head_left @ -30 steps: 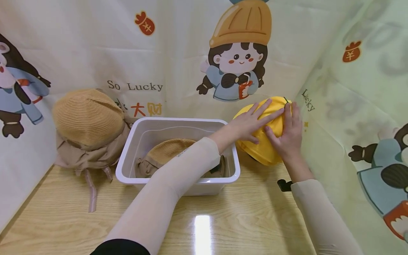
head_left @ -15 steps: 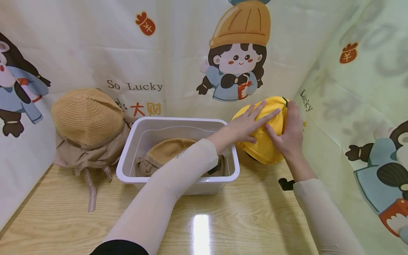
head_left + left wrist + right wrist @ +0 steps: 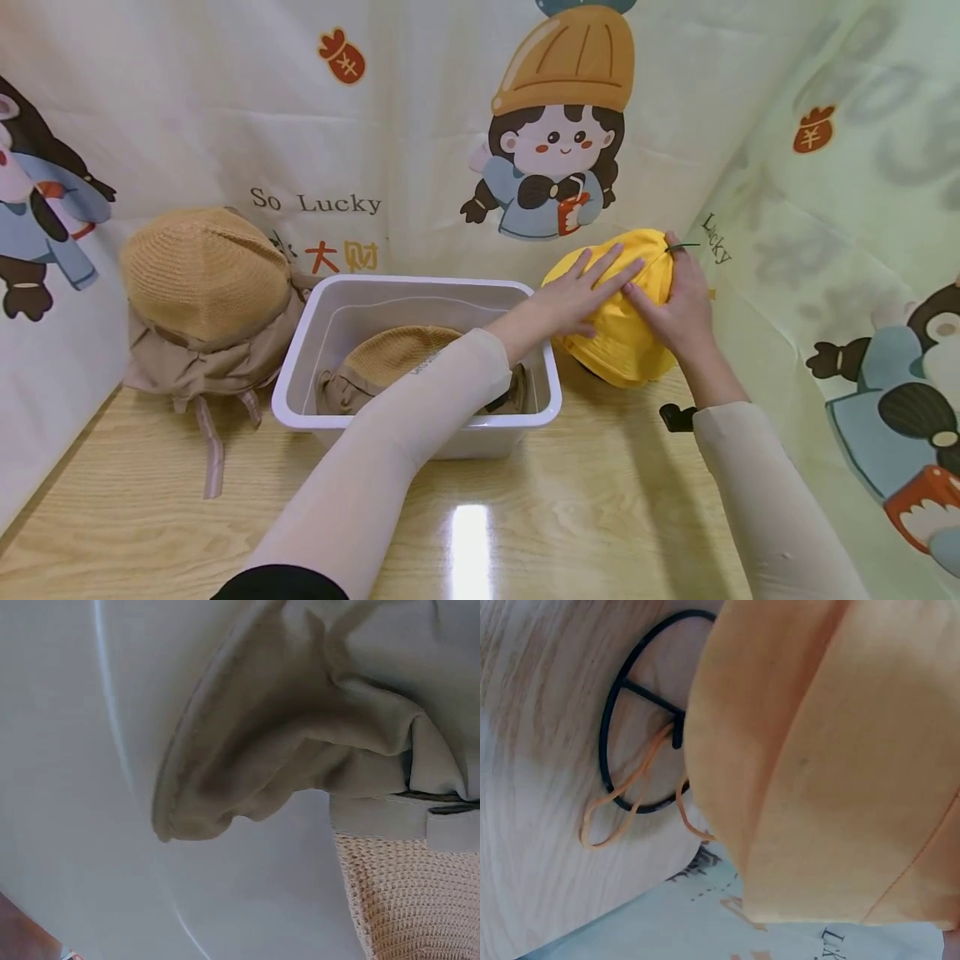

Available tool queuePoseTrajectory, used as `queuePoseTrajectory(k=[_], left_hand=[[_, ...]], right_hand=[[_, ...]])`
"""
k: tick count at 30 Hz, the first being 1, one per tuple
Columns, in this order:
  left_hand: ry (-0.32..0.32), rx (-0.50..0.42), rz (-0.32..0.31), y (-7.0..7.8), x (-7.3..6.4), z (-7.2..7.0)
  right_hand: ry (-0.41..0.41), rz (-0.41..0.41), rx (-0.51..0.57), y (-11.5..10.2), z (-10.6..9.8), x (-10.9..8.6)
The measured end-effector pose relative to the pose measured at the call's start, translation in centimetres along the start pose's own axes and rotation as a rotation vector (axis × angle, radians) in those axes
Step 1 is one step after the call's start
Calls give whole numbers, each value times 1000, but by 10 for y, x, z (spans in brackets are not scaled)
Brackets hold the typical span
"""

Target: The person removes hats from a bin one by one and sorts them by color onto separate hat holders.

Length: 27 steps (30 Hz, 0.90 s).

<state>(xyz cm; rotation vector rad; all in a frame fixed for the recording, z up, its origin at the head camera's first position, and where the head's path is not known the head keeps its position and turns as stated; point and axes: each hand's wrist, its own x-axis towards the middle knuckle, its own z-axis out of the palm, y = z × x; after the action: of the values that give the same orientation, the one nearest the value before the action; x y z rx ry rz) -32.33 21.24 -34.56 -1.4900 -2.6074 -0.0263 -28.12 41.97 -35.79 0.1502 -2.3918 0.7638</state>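
A yellow hat [image 3: 630,312] with a thin green stem-like strip on top is at the right, beside the bin. My left hand [image 3: 570,300] reaches across the bin and rests on the hat's left side, fingers spread and straight. My right hand [image 3: 682,304] holds its right side, thumb at the front and fingers curving round the edge. In the right wrist view, a black wire ring stand [image 3: 607,742] shows beside the hat, with a thin yellow cord [image 3: 592,832] hanging by it.
A white plastic bin [image 3: 300,392] stands mid-table, holding a tan knitted hat [image 3: 390,354] with brown fabric. A similar tan hat [image 3: 206,279] sits left of it, its straps hanging onto the wooden table [image 3: 360,533]. Printed cloth walls [image 3: 427,125] close off the back and sides.
The green strip on the yellow hat now sticks out to the right over my right fingers. My right fingers have curled more round the hat. My left hand has slid slightly left and down.
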Motion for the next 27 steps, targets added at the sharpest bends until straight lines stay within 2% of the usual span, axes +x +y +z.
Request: queuePoseTrajectory(k=[2, 6, 8, 12, 17, 20, 23, 27], left_hand=[[-16, -27, -22, -2, -4, -2], [-32, -144, -50, -9, -15, -10], [-22, -197, -49, -13, -23, -19], [29, -247, -33, -26, -45, -47], [79, -246, -52, -41, -82, -87], [99, -229, -66, -50, -106, -104], [107, -223, -83, -59, -131, -112], [90, -211, -70, -72, -166, -112]], right_hand=[[-28, 5, 0, -1, 1, 2], [-96, 43, 3, -7, -3, 2], [-119, 63, 8, -13, -8, 0], [-114, 66, 9, -32, -16, -9], [-46, 2, 15, -64, -21, -28], [-14, -95, 36, -81, -16, -39], [-49, -170, 54, -98, -9, -51], [-144, -220, 67, -118, 5, -66]])
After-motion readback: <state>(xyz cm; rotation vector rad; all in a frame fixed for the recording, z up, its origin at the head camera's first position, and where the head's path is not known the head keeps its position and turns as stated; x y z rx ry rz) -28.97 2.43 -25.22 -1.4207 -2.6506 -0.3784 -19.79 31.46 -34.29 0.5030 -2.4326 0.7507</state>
